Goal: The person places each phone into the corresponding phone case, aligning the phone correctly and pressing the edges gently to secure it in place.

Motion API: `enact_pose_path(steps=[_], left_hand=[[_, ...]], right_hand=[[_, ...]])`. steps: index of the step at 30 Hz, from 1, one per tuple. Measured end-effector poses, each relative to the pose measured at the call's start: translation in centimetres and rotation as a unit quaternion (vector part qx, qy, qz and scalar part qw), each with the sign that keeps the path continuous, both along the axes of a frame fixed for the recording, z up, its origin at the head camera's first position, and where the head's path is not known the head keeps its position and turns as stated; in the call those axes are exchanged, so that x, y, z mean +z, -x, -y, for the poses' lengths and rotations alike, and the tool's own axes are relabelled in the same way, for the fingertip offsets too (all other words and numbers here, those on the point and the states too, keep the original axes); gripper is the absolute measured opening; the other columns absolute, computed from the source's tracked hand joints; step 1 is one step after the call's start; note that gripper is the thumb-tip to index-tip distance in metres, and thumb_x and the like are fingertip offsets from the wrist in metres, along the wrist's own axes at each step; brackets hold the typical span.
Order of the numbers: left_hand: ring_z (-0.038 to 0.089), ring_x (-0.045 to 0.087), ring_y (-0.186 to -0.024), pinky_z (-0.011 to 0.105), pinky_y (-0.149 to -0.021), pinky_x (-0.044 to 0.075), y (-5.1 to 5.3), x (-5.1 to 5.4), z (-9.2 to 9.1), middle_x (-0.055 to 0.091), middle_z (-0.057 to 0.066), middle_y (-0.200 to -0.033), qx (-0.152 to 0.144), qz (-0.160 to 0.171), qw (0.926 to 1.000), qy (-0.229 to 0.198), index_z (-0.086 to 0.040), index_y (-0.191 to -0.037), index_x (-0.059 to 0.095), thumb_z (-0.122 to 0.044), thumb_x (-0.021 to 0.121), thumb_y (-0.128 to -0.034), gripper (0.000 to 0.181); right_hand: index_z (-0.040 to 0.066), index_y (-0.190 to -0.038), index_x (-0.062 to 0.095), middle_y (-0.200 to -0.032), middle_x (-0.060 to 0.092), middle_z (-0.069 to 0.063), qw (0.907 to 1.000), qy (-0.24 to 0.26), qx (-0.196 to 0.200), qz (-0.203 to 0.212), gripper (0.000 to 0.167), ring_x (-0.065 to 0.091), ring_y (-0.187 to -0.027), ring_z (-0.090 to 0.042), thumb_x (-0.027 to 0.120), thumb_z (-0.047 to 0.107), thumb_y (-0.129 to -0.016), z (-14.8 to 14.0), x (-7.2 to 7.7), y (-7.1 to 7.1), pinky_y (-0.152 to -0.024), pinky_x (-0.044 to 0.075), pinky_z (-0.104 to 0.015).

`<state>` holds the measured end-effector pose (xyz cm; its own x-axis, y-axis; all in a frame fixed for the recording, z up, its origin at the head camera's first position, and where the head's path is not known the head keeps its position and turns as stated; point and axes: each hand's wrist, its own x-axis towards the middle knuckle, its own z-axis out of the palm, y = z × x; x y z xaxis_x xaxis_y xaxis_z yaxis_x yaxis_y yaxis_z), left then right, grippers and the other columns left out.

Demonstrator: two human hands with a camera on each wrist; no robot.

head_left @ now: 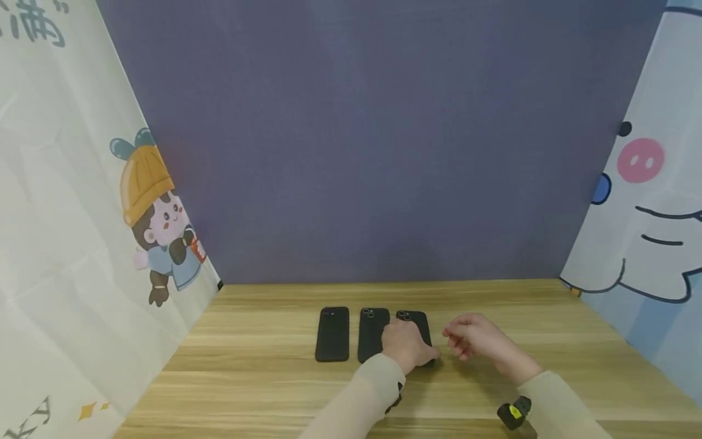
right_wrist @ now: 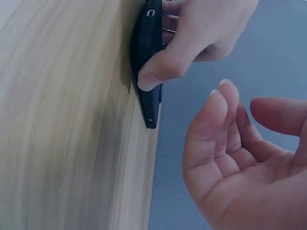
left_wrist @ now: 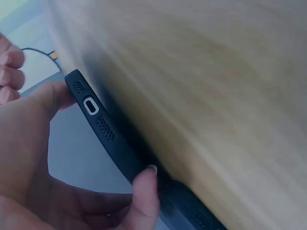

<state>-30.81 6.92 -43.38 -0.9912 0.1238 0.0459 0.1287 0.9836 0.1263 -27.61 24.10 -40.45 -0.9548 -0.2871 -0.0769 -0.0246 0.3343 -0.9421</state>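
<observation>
Three black phones lie in a row on the wooden table. My left hand [head_left: 404, 346] holds the rightmost phone [head_left: 421, 322] across its width, thumb on one long edge and fingers on the other. Its charging port and speaker holes show on the end of that phone [left_wrist: 108, 127] in the left wrist view. Beside it is the middle phone [head_left: 372, 329], partly covered by my hand. Farther left, the third phone [head_left: 332, 334] lies untouched. My right hand [head_left: 482, 341] hovers just right of the held phone with fingers loosely bent, holding nothing.
The wooden table [head_left: 258, 341] runs back to a dark grey-blue panel [head_left: 351, 152]. Printed cloths with cartoon figures hang at the left [head_left: 66, 183] and right [head_left: 652, 231]. A dark strap with a yellow mark [head_left: 514, 411] is on my right wrist.
</observation>
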Motion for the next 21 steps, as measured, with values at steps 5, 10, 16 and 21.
enact_pose_path(steps=[5, 10, 16, 21], left_hand=[[0.026, 0.063, -0.097, 0.031, -0.076, 0.054, -0.4, -0.3, -0.4, 0.065, 0.014, -0.107, 0.006, -0.016, 0.9996, 0.024, -0.009, -0.108, 0.077, -0.072, 0.073, -0.0739, 0.072], [0.026, 0.064, -0.100, 0.030, -0.077, 0.055, -0.8, -0.4, -0.9, 0.065, 0.016, -0.110, 0.008, -0.018, 0.9990, 0.039, -0.008, -0.108, 0.077, -0.077, 0.070, -0.0734, 0.078], [0.024, 0.064, -0.099, 0.030, -0.075, 0.056, -1.4, 0.4, -0.6, 0.062, 0.015, -0.114, -0.025, -0.020, 0.9990, 0.031, -0.007, -0.116, 0.073, -0.079, 0.067, -0.0763, 0.082], [0.023, 0.065, -0.098, 0.032, -0.074, 0.057, -1.5, 1.1, 0.5, 0.061, 0.013, -0.124, -0.081, -0.024, 0.9964, 0.001, -0.007, -0.127, 0.067, -0.065, 0.069, -0.0855, 0.071]], right_hand=[[-0.008, -0.107, 0.063, -0.080, 0.061, -0.008, 1.0000, 0.000, -0.004, 0.000, 0.030, 0.057, -0.065, -0.016, 0.049, 0.018, -0.107, 0.0, 0.0, 0.2, -0.059, 0.053, -0.031], [-0.009, -0.106, 0.063, -0.080, 0.062, -0.008, 1.0000, 0.006, 0.002, -0.004, 0.028, 0.058, -0.065, -0.016, 0.049, 0.016, -0.106, 0.1, 0.0, 0.2, -0.058, 0.053, -0.031], [-0.009, -0.104, 0.063, -0.079, 0.062, -0.008, 0.9999, 0.011, 0.008, 0.002, 0.029, 0.058, -0.065, -0.015, 0.050, 0.017, -0.106, 0.2, 0.0, 0.2, -0.058, 0.052, -0.030], [-0.008, -0.104, 0.063, -0.079, 0.062, -0.007, 0.9999, 0.012, 0.008, 0.004, 0.031, 0.057, -0.065, -0.015, 0.053, 0.022, -0.106, 0.0, -0.1, 0.3, -0.058, 0.052, -0.030]])
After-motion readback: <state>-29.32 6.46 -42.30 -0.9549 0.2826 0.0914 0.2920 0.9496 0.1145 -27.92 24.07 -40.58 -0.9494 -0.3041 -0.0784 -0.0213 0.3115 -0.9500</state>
